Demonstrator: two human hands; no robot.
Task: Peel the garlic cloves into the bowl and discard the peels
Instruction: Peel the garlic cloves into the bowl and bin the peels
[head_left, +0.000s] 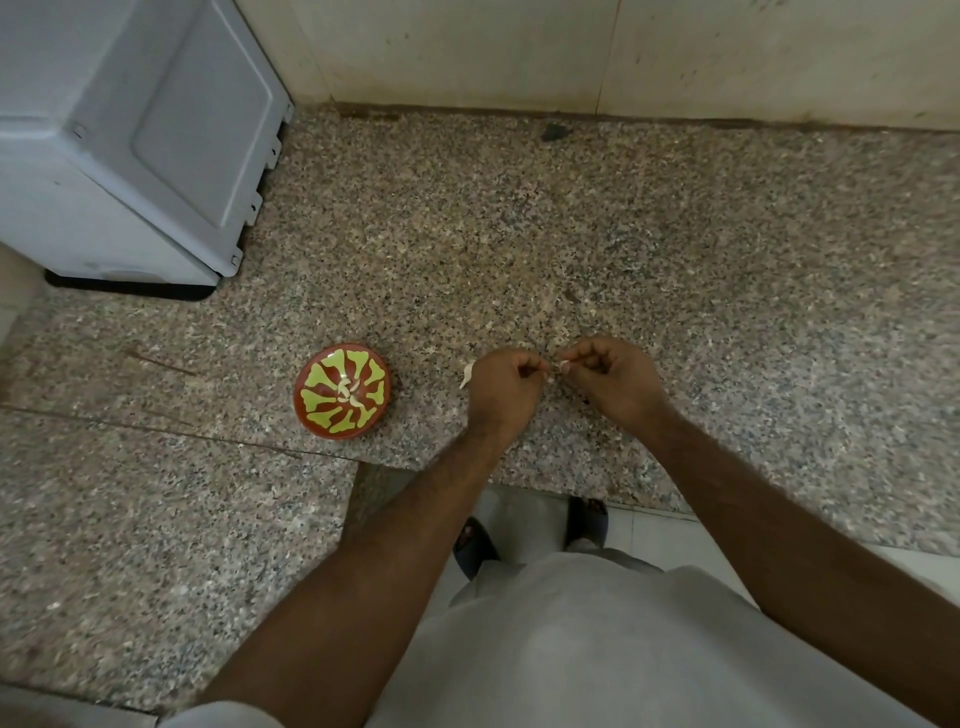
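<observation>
Both hands meet over the granite counter (571, 218), left hand (501, 387) and right hand (610, 376) pinching one small garlic clove (558, 367) between fingertips. A loose peel (466, 375) pokes out past the left hand. The red-and-green bowl (342, 392), holding peeled cloves, sits well left; a slip could drop this clove onto the counter.

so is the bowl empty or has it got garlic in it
Not empty: the bowl, upright on the counter, holds a few pale peeled cloves at its centre.

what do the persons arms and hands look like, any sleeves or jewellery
Both forearms are bare up to the frame's bottom edge, with no sleeves in view. The left hand and right hand wear no gloves; no rings, watch or bracelets show. Dark hair shows along the forearms.
</observation>
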